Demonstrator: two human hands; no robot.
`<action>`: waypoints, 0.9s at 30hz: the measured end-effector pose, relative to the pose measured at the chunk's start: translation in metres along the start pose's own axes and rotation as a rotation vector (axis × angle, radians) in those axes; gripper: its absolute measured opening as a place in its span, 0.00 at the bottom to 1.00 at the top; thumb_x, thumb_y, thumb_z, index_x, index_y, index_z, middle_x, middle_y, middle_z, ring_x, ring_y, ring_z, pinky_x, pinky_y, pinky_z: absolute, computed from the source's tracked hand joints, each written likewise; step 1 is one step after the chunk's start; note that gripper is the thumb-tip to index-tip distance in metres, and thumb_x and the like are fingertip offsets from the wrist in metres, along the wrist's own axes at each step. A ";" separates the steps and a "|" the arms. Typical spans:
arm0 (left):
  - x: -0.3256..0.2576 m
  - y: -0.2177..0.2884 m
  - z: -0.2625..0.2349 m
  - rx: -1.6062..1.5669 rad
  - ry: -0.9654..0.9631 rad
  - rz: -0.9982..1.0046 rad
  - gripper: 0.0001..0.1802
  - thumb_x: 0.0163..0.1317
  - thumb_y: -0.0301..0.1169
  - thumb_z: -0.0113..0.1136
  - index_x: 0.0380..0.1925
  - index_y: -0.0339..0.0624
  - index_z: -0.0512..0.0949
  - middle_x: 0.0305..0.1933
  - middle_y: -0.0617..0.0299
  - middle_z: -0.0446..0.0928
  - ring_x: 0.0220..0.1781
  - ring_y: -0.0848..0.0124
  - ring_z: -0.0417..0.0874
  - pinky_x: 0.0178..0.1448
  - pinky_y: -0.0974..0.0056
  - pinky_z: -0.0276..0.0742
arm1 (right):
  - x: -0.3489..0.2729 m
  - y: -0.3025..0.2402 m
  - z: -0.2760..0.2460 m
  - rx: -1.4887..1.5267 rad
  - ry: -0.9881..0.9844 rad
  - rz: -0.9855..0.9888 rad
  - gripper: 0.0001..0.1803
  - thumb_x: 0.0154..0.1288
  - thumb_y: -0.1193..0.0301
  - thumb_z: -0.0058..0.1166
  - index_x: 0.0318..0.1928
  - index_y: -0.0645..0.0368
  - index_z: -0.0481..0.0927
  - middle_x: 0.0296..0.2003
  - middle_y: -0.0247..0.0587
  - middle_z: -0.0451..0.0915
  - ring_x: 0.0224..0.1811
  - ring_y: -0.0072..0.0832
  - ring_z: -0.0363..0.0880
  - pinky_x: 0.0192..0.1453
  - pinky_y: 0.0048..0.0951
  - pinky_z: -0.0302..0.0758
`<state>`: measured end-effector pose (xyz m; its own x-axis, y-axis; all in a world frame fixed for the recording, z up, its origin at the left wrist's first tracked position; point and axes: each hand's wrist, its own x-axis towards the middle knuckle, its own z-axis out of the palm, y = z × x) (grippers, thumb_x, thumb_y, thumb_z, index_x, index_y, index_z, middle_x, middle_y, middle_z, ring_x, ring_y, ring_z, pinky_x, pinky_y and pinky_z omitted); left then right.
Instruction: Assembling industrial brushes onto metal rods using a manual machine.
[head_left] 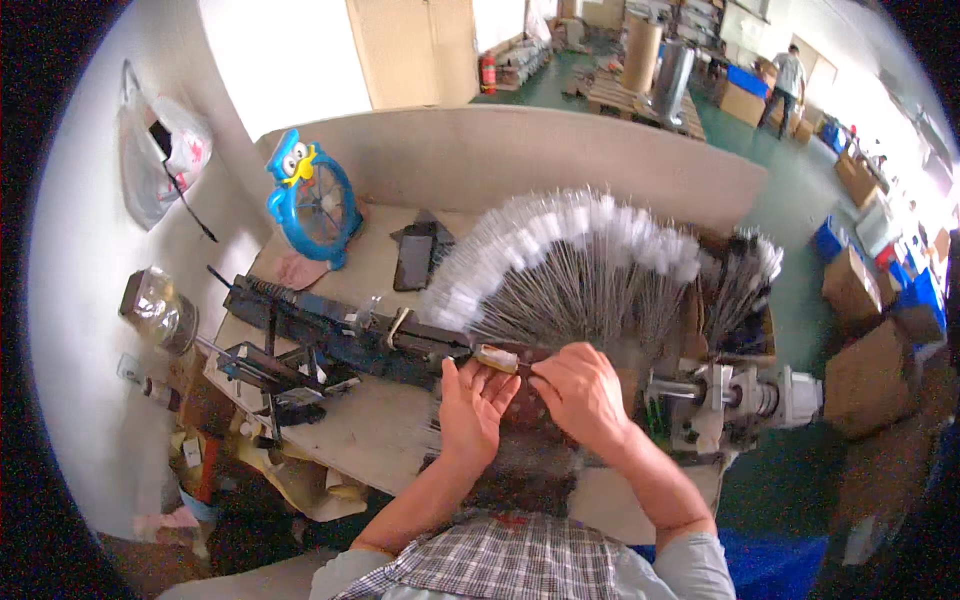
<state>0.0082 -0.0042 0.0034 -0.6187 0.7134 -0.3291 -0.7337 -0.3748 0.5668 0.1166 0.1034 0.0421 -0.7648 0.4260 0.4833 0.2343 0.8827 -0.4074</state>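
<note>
Two bare hands work close together over the table (370, 430). The left hand (472, 415) is palm up, fingers loosely spread, a small white-and-yellow piece (497, 357) lying at its fingertips. From 3 o'clock, the right hand (588, 395) pinches what looks like a thin stem (527, 364), though it is too small to be sure. White-tipped wires (580, 270) fan out at 12 o'clock, a phone (412, 262) lies toward 11, and a metal spindle unit (740, 393) sits at 3.
</note>
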 end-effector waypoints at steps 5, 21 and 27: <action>-0.013 -0.008 -0.036 0.226 -0.103 0.002 0.33 0.67 0.48 0.40 0.62 0.34 0.53 0.60 0.50 0.64 0.59 0.60 0.68 0.62 0.56 0.66 | -0.009 -0.005 -0.014 0.202 0.062 -0.030 0.08 0.50 0.72 0.60 0.33 0.58 0.82 0.28 0.39 0.80 0.35 0.36 0.77 0.41 0.33 0.74; -0.047 0.210 -0.305 0.389 0.836 0.650 0.22 0.58 0.50 0.56 0.38 0.43 0.74 0.32 0.63 0.75 0.33 0.74 0.75 0.38 0.69 0.69 | -0.098 0.035 0.012 -0.222 -0.702 0.312 0.06 0.57 0.68 0.51 0.34 0.54 0.79 0.31 0.40 0.78 0.35 0.40 0.79 0.36 0.39 0.77; -0.043 0.198 -0.304 0.240 0.878 0.650 0.23 0.58 0.52 0.56 0.37 0.43 0.74 0.32 0.62 0.76 0.35 0.74 0.75 0.40 0.70 0.69 | -0.105 0.047 -0.019 -0.178 -0.519 0.137 0.07 0.56 0.69 0.52 0.35 0.51 0.80 0.32 0.36 0.76 0.35 0.38 0.77 0.36 0.38 0.74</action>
<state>-0.1962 -0.2890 -0.1003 -0.9181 -0.2779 -0.2827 -0.1841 -0.3326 0.9249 0.2190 0.1037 -0.0125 -0.9046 0.4254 -0.0271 0.4153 0.8653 -0.2806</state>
